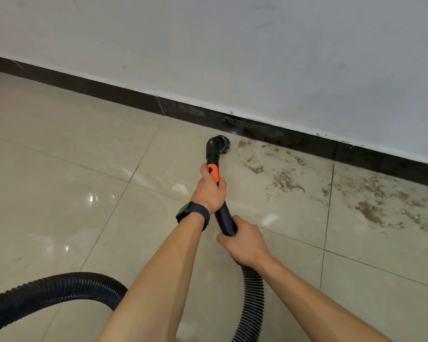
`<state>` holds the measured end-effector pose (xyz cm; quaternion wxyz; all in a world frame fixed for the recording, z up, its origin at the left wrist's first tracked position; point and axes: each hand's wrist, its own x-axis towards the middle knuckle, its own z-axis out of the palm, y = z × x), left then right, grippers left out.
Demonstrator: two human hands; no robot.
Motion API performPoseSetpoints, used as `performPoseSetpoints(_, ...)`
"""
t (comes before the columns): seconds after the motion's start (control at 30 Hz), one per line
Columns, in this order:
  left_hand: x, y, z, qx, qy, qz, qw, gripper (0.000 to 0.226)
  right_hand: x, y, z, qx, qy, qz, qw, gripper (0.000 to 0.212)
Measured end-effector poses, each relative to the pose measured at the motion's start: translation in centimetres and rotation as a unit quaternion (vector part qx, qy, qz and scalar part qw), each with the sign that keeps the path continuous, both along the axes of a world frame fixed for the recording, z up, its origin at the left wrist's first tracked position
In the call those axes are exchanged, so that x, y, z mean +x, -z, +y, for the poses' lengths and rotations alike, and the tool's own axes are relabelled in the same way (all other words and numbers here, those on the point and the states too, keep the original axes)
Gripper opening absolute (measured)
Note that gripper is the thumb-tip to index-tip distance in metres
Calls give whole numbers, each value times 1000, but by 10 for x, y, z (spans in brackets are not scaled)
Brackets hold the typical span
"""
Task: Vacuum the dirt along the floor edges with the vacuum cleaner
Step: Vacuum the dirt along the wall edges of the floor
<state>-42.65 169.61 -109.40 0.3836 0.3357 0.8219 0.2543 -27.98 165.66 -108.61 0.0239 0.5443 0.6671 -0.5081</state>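
A black vacuum wand (224, 215) with an orange slider (213, 172) ends in a round brush nozzle (220, 144) resting on the beige tile floor (59, 149), close to the black skirting board (294, 138). My left hand (210, 191), with a dark watch at the wrist, grips the wand just below the orange part. My right hand (244, 240) holds the wand's lower end where the ribbed hose (252, 299) joins. Brown dirt (284, 181) lies scattered on the tiles to the right of the nozzle, along the wall.
The black ribbed hose loops (47, 292) across the floor at the lower left. A white wall (257, 58) rises above the skirting board. More dirt patches (371, 211) spread over the tiles at the far right. The tiles to the left are glossy.
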Motion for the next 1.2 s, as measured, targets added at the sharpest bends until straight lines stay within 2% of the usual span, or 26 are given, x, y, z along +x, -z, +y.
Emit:
performPoseSetpoints(0.43, 11, 8, 24, 12, 15, -19, 1000, 62, 10, -5, 21, 29, -9, -38, 999, 20)
performPoseSetpoints(0.67, -2, 11, 19, 13, 5, -15, 1000, 63, -3, -4, 19, 26, -20, -28, 999, 19)
performPoseSetpoints(0.93, -16, 12, -30, 3, -17, -12, 1000, 65, -12, 6, -20, -17, -37, -4, 999, 21)
performPoseSetpoints(1.2, 4, 20, -88, 15, -15, -17, 1000, 64, 11, 15, -74, -14, -45, -10, 999, 23)
